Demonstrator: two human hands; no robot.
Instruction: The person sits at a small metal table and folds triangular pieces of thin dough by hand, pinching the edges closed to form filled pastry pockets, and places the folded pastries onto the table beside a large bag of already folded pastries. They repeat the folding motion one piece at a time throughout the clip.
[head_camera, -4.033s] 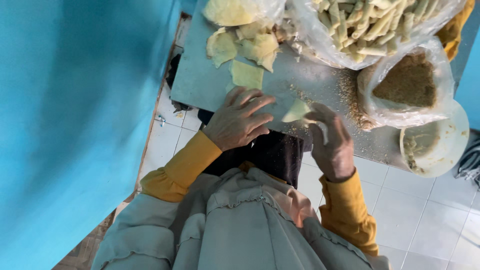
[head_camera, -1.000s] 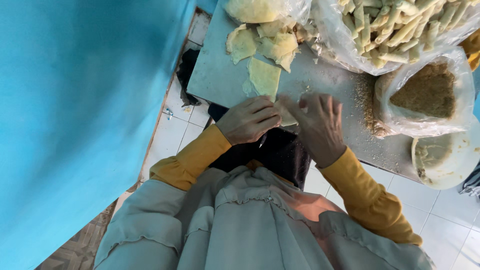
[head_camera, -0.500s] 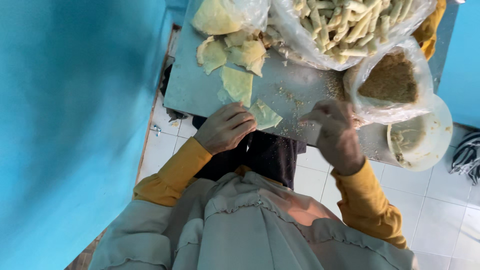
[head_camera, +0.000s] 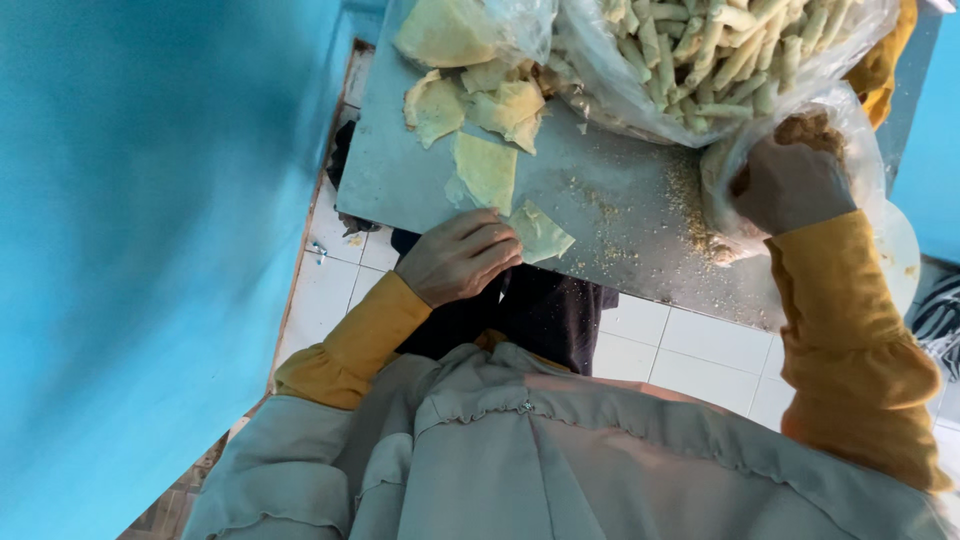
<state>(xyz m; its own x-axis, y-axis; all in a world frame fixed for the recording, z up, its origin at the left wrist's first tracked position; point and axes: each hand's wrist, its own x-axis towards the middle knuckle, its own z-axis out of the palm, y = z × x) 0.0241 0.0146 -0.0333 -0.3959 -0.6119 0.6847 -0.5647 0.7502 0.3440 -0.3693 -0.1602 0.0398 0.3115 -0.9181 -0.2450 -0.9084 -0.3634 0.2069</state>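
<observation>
The fingers of the left hand (head_camera: 458, 257) are lying curled and close together on the near edge of the table (head_camera: 610, 170), and their tips are pressing on one corner of a thin pale wrapper (head_camera: 540, 232); they are holding it down flat, not gripping around it. This wrapper is lying at the table's near edge, just beside the hand, with crumbs (head_camera: 610, 215) scattered to its right. The right hand (head_camera: 790, 185) is reaching into a clear bag (head_camera: 850, 120) of brown filling; its fingers are hidden inside the plastic, so I cannot tell if they are closed on filling or loose. Farther out, more wrappers (head_camera: 485, 110) are lying in a loose pile, and a big bag of rolls (head_camera: 720, 50) is standing at the far side. A white bowl (head_camera: 900, 260) is showing behind the right sleeve. I am thinking that the wrapper is the weak point: it is thin and sitting very near the edge, so a pull from the left fingertips could tear it or slide it off onto the tiled floor (head_camera: 700, 350). The bag is leaning at the table's edge, and the hand coming out could drag it over or spill more filling on the steel.
</observation>
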